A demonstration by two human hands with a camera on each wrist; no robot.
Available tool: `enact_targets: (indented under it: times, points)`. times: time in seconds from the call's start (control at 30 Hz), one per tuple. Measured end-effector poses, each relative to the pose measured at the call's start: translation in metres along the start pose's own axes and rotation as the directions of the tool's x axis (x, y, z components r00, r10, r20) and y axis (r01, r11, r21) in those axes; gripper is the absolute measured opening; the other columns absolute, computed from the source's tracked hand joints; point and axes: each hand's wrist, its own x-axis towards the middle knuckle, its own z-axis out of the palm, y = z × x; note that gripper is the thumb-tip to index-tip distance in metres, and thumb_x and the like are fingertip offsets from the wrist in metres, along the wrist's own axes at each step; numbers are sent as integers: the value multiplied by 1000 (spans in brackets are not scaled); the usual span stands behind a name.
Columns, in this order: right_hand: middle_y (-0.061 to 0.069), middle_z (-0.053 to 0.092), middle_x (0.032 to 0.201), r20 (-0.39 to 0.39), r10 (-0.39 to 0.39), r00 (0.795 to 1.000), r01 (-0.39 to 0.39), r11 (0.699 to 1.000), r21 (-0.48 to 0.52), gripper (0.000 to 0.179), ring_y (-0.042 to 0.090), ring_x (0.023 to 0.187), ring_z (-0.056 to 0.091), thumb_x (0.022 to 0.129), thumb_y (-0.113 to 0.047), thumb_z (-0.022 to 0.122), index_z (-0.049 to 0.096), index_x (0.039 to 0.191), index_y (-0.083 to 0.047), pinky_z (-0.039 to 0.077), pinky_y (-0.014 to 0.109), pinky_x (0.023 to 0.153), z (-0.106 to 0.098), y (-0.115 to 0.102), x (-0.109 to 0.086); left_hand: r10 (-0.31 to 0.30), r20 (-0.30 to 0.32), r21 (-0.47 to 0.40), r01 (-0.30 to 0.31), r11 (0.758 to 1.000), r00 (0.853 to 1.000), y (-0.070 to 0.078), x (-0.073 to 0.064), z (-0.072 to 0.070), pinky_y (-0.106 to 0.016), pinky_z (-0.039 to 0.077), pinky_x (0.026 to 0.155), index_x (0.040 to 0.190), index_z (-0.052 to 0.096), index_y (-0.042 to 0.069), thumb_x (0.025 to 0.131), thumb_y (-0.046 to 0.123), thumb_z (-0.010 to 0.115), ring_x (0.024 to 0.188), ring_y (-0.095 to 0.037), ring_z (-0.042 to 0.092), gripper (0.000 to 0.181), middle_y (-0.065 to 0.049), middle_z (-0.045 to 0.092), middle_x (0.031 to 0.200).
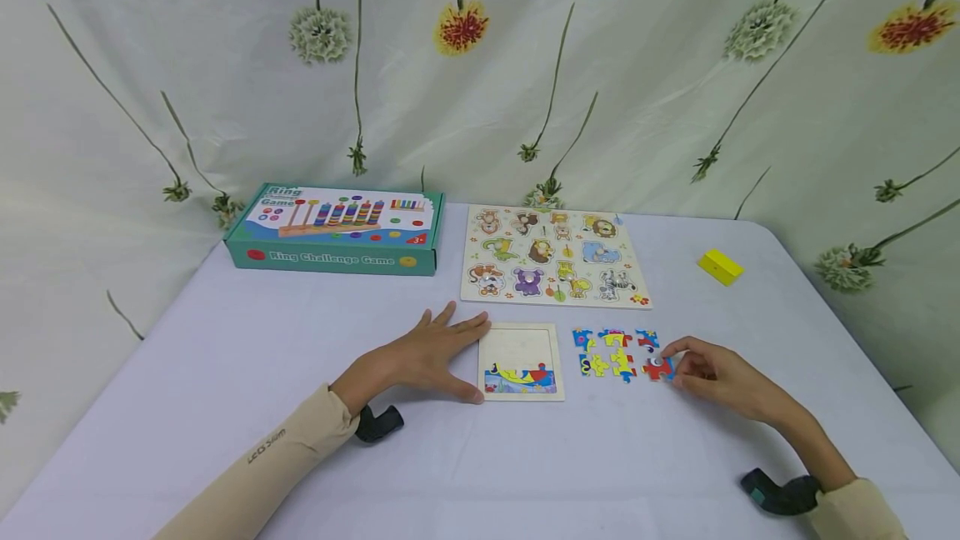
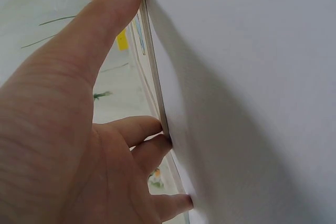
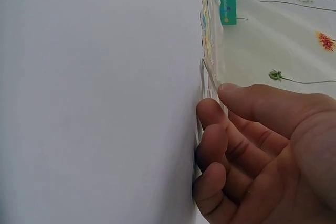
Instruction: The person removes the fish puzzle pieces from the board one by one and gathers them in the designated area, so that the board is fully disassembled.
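from where i stand, the right hand (image 1: 712,373) has its fingers curled, narrow at the tips, and seems to pinch the red puzzle piece (image 1: 657,370) by its right side; the right-wrist view hides that contact. the piece sits at the right end of a small group of loose jigsaw pieces (image 1: 621,362), just right of the wooden puzzle frame (image 1: 517,348). the frame has a strip of picture along its bottom and bare wood above. the left hand (image 1: 429,354) is spread wide, gripping nothing, thumb and fingertips against the frame's left edge.

to do this well, i'd keep that hand's touch light but firm, so the frame doesn't skid on the cloth. i'd take the piece by its edges, leaving the printed face readable, and lift straight up rather than drag, since its neighbours lie close enough to get knocked askew.
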Motion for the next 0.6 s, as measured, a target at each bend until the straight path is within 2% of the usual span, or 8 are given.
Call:
enact_targets:
  times: [0.6]
  points:
    - [5,56,76,-37,24,999,-26,999,-40,29,10,64,51,89,-1,62,55,117,0,43,22,57,4,0,4,3,-2,-8,-3,1000,1000,2,-1,-1,-60,-3,114,153,26,20,72,62,73,146,-38,-5,102,7,16,160]
